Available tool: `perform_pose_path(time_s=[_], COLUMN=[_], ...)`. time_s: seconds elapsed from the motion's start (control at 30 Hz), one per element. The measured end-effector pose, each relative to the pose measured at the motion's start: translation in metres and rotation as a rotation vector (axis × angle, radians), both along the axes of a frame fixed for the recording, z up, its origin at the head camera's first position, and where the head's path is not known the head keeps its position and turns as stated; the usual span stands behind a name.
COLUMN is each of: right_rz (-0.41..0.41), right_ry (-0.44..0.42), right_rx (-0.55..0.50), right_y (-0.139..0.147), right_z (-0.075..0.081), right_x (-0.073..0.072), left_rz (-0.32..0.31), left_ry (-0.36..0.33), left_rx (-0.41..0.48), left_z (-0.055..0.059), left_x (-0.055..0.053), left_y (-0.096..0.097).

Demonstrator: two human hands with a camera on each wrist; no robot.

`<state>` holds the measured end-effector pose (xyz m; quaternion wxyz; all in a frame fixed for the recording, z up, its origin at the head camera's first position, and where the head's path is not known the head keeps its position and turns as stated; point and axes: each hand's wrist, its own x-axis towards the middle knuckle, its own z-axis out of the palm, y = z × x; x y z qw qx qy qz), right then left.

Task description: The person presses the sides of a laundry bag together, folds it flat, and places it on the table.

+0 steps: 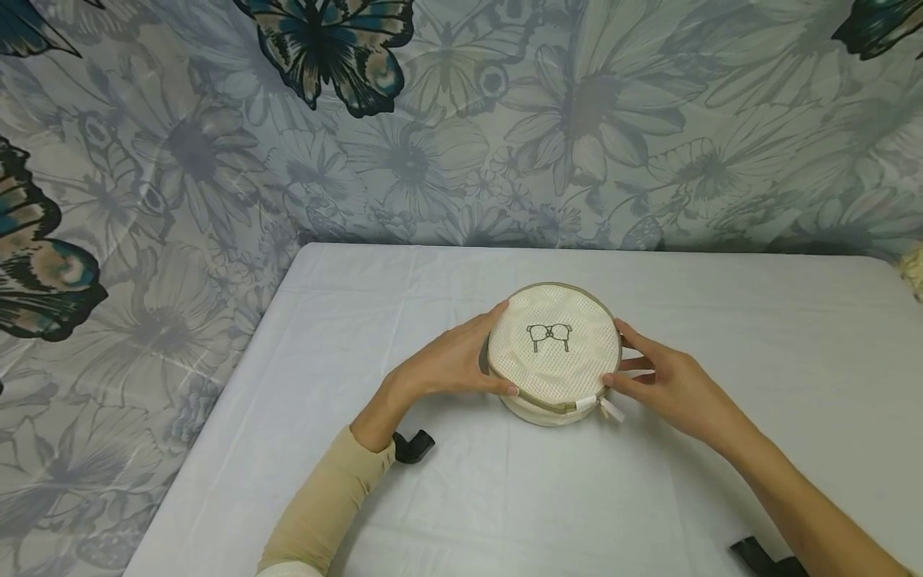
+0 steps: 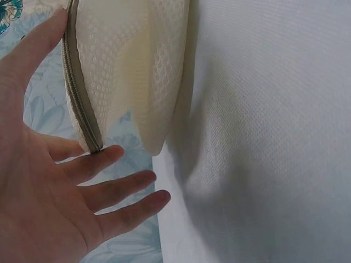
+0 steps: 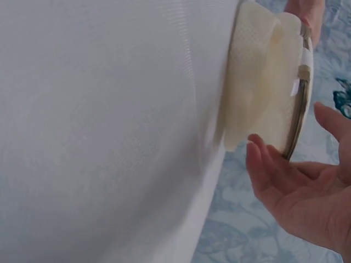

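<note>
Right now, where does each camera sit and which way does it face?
Head: head-worn, looking forward and down at the mesh bag; left hand, right hand and forearms show.
Left wrist: on that wrist, facing the bag's side; left hand shows.
Right wrist: on that wrist, facing likewise; right hand and part of left show.
Wrist views share the zipper.

Cupping the right hand (image 3: 307, 197) at the lower end of a cream mesh pouch (image 3: 252, 82), close to its olive-brown zipper (image 3: 298, 118); pointing the thumb (image 3: 330, 119) up, to the right of that zipper; seeing the left hand (image 3: 310, 16) at the pouch's upper end, white cloth (image 3: 98, 109) to the left, a blue patterned backdrop (image 3: 230, 230) behind
</note>
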<state>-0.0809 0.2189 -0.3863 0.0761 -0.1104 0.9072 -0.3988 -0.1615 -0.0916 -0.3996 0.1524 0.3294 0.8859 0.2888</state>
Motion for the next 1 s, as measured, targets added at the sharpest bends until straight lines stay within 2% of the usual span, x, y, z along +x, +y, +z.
perform_pose_path(time_s=[0.57, 0.83, 1.0], right_rz=[-0.01, 0.007, 0.012], right_ry=[-0.063, -0.084, -0.093], right_rx=[-0.015, -0.027, -0.037], right_y=[-0.0019, -0.003, -0.0031], right_z=[-0.0042, -0.0059, -0.0072], right_x=[0.0012, 0.0013, 0.0022], left_rz=[-0.024, -0.007, 0.0], left_ry=[-0.01, -0.024, -0.029], left_rx=[0.003, 0.032, 0.017], left_z=[-0.0036, -0.0044, -0.0044], left_x=[-0.0027, -0.0041, -0.0036], left_y=[-0.0004, 0.0003, 0.0002])
